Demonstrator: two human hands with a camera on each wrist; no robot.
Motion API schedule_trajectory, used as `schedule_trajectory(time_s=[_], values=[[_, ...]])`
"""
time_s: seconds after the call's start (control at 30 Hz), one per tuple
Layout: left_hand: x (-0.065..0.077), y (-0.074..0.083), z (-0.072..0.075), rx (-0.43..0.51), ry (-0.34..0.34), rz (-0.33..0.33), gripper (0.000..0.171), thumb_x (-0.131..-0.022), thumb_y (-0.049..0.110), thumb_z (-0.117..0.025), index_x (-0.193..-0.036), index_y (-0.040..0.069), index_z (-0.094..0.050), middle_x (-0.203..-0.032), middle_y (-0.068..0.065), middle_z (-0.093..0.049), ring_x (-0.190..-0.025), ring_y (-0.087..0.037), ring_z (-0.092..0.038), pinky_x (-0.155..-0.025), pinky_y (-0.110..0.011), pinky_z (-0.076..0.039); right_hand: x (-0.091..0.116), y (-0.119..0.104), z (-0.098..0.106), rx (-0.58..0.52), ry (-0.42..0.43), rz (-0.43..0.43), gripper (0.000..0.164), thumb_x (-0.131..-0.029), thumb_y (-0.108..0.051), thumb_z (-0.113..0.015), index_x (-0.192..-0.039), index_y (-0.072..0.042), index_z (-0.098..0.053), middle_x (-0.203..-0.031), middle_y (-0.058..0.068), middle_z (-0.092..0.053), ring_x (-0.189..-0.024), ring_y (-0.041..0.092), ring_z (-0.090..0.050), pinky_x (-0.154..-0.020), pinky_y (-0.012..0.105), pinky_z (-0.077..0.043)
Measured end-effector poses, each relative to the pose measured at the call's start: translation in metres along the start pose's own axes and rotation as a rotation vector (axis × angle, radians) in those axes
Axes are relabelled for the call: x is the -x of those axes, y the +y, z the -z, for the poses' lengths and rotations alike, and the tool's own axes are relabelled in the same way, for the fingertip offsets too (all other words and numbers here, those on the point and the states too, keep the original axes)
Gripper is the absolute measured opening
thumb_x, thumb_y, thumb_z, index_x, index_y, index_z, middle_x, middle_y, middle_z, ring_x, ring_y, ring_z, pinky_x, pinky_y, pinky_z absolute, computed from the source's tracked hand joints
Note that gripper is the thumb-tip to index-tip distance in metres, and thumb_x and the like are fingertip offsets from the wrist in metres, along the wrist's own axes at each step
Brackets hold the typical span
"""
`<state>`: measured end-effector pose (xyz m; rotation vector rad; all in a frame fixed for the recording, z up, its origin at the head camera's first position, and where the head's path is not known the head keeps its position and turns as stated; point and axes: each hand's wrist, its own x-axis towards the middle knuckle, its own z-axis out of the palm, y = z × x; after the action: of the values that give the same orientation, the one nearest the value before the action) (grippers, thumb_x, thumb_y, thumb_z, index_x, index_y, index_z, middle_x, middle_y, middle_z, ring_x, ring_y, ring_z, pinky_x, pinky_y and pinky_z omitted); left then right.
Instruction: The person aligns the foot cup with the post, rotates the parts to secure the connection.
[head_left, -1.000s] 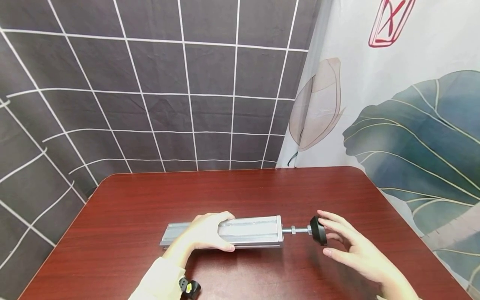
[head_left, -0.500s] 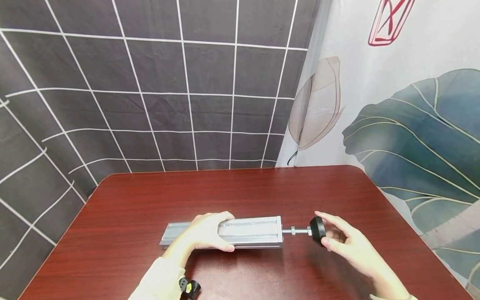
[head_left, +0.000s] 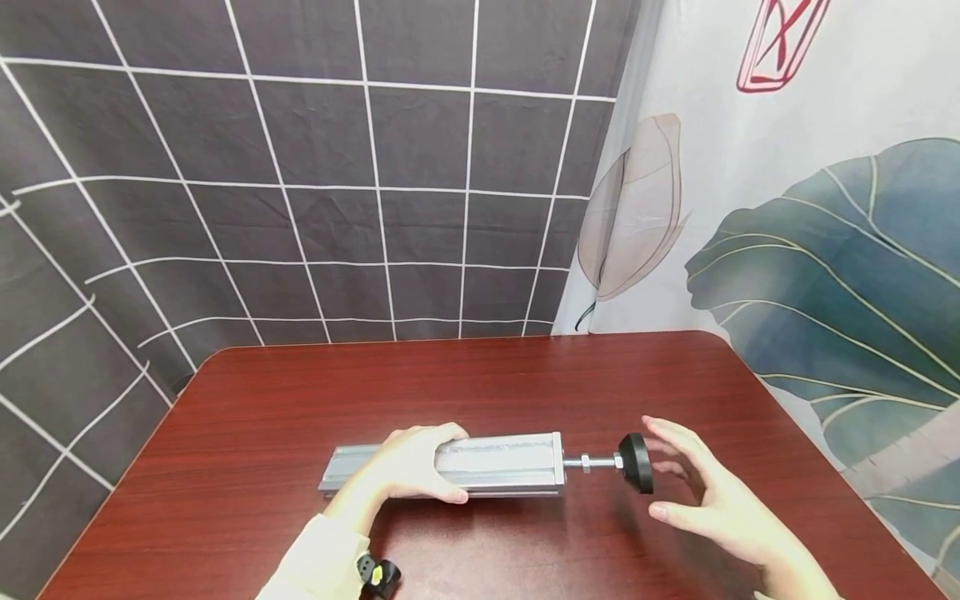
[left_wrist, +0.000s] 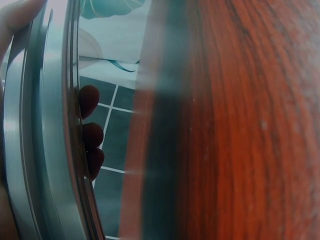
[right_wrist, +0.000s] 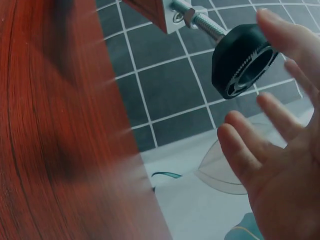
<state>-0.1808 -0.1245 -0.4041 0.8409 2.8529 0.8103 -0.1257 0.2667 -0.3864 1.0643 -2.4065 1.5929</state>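
Note:
My left hand (head_left: 411, 463) grips a silver aluminium profile (head_left: 502, 460) across its middle, the thumb on the near side. In the left wrist view, fingertips (left_wrist: 92, 136) curl round the profile (left_wrist: 55, 130), which is held above the tabletop. From its right end sticks out a threaded rod (head_left: 600, 462) with nuts on it, tipped by a black levelling foot (head_left: 636, 463). My right hand (head_left: 716, 500) is just right of this foot, fingers spread. The right wrist view shows the foot's hollow, ribbed underside (right_wrist: 250, 75) facing the palm; whether the thumb touches its edge I cannot tell.
A reddish-brown wooden table (head_left: 420, 383) lies under both hands. Behind it hangs a dark grey cloth (head_left: 420, 225) with a white grid. At the right is a white curtain (head_left: 697, 50) with leaf prints. A black strap device (head_left: 379, 575) is on the left wrist.
Half a second ago my right fingers and thumb pinched the black foot; now they have spread and drawn off it to the right. The left hand and the profile have hardly moved.

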Motion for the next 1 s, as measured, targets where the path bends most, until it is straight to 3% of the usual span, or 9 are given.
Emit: schedule_trajectory(time_s=[0.1, 0.2, 0.43, 0.6, 0.77, 0.9, 1.0], values=[[0.0, -0.001, 0.0, 0.003, 0.001, 0.002, 0.062, -0.054, 0.054, -0.078, -0.108, 0.029, -0.06, -0.091, 0.016, -0.063, -0.08, -0.002, -0.056, -0.073, -0.036, -0.041, 0.0, 0.004, 0.0, -0.07, -0.03, 0.115, 0.081, -0.068, 0.025, -0.065, -0.139, 0.009, -0.029, -0.146, 0.017, -0.023, -0.124, 0.013, -0.042, -0.095, 0.018, -0.037], [0.001, -0.001, 0.0, 0.007, 0.003, -0.002, 0.062, -0.055, 0.055, -0.078, -0.108, 0.029, -0.06, -0.092, 0.016, -0.063, -0.08, -0.002, -0.057, -0.073, -0.036, -0.041, 0.0, 0.005, -0.002, -0.093, -0.038, 0.134, 0.071, -0.07, 0.026, -0.062, -0.135, 0.01, -0.037, -0.145, 0.018, -0.025, -0.12, 0.013, -0.048, -0.093, 0.019, -0.039], [0.001, 0.0, 0.0, 0.014, 0.008, -0.014, 0.062, -0.055, 0.055, -0.078, -0.108, 0.029, -0.06, -0.091, 0.016, -0.063, -0.08, -0.002, -0.057, -0.073, -0.036, -0.041, -0.002, -0.003, -0.004, 0.054, 0.026, -0.006, 0.062, -0.076, 0.015, -0.065, -0.133, 0.001, -0.047, -0.135, 0.005, -0.04, -0.096, 0.01, -0.059, -0.079, 0.018, -0.046], [0.0, 0.0, -0.001, 0.001, 0.007, -0.014, 0.062, -0.054, 0.055, -0.078, -0.108, 0.03, -0.06, -0.091, 0.017, -0.063, -0.079, -0.001, -0.057, -0.073, -0.035, -0.042, -0.004, -0.002, -0.009, 0.148, 0.12, -0.074, 0.056, -0.079, 0.01, -0.064, -0.132, -0.003, -0.05, -0.11, -0.005, -0.055, -0.075, 0.011, -0.06, -0.065, 0.022, -0.047], [0.0, 0.0, -0.002, -0.011, -0.001, -0.014, 0.063, -0.054, 0.056, -0.078, -0.108, 0.029, -0.06, -0.092, 0.016, -0.063, -0.08, -0.002, -0.057, -0.074, -0.037, -0.042, -0.005, -0.002, -0.012, 0.144, 0.156, -0.175, 0.045, -0.086, 0.004, -0.059, -0.129, -0.006, -0.052, -0.093, -0.004, -0.058, -0.057, 0.013, -0.055, -0.056, 0.027, -0.047], [-0.001, 0.0, -0.002, -0.015, -0.003, -0.014, 0.063, -0.054, 0.056, -0.078, -0.108, 0.029, -0.06, -0.093, 0.016, -0.063, -0.081, -0.002, -0.057, -0.075, -0.037, -0.041, -0.004, -0.005, -0.009, 0.137, 0.14, -0.186, 0.054, -0.084, 0.004, -0.061, -0.134, -0.007, -0.047, -0.105, -0.007, -0.058, -0.07, 0.011, -0.06, -0.062, 0.025, -0.049], [-0.002, 0.0, -0.002, -0.014, -0.002, -0.015, 0.063, -0.054, 0.057, -0.078, -0.108, 0.03, -0.06, -0.093, 0.016, -0.063, -0.081, -0.002, -0.057, -0.074, -0.037, -0.041, 0.0, -0.005, -0.003, 0.134, 0.097, -0.159, 0.071, -0.078, 0.007, -0.067, -0.141, -0.006, -0.037, -0.124, -0.009, -0.051, -0.094, 0.008, -0.059, -0.075, 0.02, -0.047]])
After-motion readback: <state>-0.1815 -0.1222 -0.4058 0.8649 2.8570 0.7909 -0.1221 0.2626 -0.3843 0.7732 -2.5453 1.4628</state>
